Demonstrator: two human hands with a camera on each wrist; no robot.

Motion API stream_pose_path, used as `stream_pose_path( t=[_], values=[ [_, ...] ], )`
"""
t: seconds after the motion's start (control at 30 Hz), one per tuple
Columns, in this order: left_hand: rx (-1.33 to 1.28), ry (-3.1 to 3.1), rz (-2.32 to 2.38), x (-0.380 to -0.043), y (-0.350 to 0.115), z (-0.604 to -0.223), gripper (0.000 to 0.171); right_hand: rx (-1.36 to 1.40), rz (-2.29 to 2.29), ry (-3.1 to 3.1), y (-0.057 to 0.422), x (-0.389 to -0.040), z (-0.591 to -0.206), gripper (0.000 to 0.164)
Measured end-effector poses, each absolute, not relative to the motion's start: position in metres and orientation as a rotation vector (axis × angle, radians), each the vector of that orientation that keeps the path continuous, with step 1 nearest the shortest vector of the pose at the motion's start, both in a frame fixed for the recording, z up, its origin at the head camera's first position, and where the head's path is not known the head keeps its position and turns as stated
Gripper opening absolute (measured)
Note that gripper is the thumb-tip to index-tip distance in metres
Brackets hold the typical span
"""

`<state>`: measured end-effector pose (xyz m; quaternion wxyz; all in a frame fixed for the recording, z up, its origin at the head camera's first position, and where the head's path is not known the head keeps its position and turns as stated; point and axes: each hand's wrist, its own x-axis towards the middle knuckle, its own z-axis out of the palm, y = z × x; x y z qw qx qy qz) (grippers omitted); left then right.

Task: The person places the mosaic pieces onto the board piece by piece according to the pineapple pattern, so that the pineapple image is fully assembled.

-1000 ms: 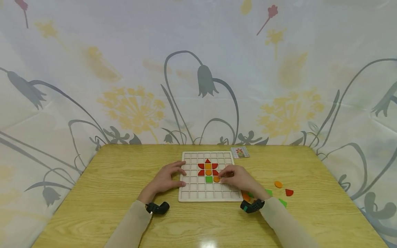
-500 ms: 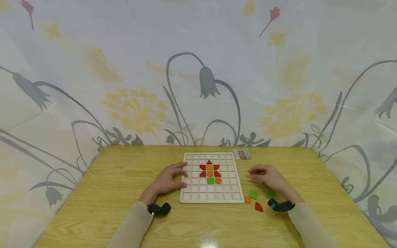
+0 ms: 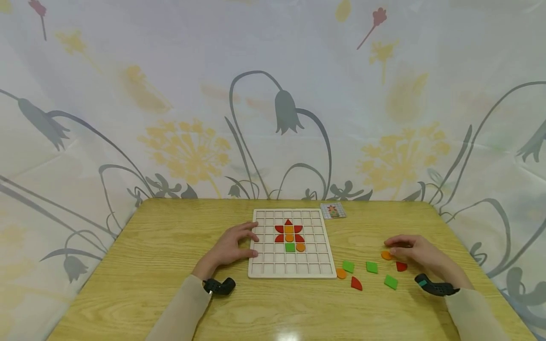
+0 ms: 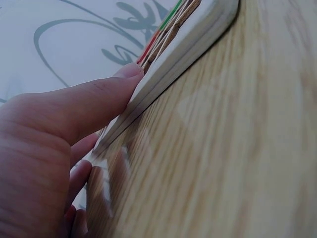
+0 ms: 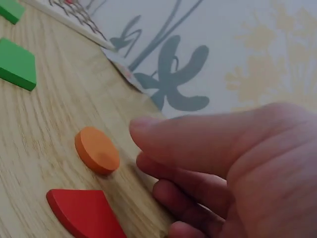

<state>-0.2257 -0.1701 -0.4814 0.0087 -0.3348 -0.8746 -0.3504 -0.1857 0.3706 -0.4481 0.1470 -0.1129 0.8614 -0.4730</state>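
Observation:
A pale grid board [image 3: 271, 270] lies on the table, with red, orange and green flat pieces forming a flower-like figure in its cells. My left hand [image 3: 230, 246] rests at the board's left edge. In the left wrist view its thumb [image 4: 106, 96] touches the rim. Over on the right, my right hand [image 3: 420, 253] hovers with loosely bent fingers and nothing held. Just beside its fingertips lies an orange disc [image 5: 98, 151], apart from them in the right wrist view. A red quarter-circle piece [image 5: 86, 210] lies close to that disc, partly cut off by the frame's edge.
Green squares [image 3: 372, 267], a second orange disc [image 3: 341, 273] and another red quarter piece [image 3: 356, 283] are scattered right of the board. A small picture card [image 3: 333, 211] lies by the board's upper right corner. Behind the wooden table [image 3: 170, 284] hangs a flower-patterned backdrop [image 3: 273, 47].
My right hand has left the orange disc on the board beside the green square and moved right to the loose pieces. My left hand stays at the board's edge.

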Motion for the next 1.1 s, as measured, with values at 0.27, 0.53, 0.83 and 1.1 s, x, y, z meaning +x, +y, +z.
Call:
stream_pose_path(
  t=[0.27, 0.53, 0.83, 1.1],
  values=[
    [-1.042, -2.741, -1.097, -0.225, -0.170, -0.481, 0.026, -0.340, -1.422, 2.309, 0.375, -0.186, -0.450, 0.046],
    [-1.037, -2.733, -1.087, -0.226, -0.170, -0.482, 0.026, -0.349, -1.382, 2.366, 0.371, -0.190, -0.454, 0.040],
    [-1.030, -2.741, -1.067, -0.226, -0.170, -0.480, 0.026, -0.357, -1.351, 2.433, 0.364, -0.186, -0.451, 0.036],
    [-1.034, -2.733, -1.094, -0.225, -0.169, -0.480, 0.026, -0.368, -1.338, 2.448, 0.364, -0.187, -0.452, 0.034]
  ],
)
